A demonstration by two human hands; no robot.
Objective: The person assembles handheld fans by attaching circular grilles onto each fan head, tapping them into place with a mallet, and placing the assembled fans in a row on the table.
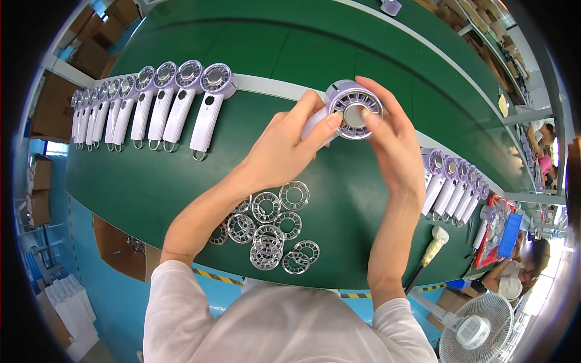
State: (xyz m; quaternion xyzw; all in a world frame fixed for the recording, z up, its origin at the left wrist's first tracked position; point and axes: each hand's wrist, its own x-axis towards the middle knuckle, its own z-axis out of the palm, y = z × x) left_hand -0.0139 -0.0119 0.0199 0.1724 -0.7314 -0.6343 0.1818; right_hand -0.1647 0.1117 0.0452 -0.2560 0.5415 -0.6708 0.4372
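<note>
Above the green bench I hold a purple and white handheld fan (353,112), its round grille turned up toward me. My left hand (287,142) grips it at the handle, the thumb pressing the grille's left edge. On the other side my right hand (393,136) wraps the fan head, with the thumb over the silver centre. Several clear plastic rings (266,207) with spokes lie in a loose cluster below my left forearm, some overlapping. Whether a ring is seated on the held fan I cannot tell.
Matching handheld fans lean in a row (163,100) at the left and another row (454,181) at the right. A tool with a wrapped head (434,245), a blue bin (510,235) and a white desk fan (475,331) are at right. An open carton (115,251) stands lower left.
</note>
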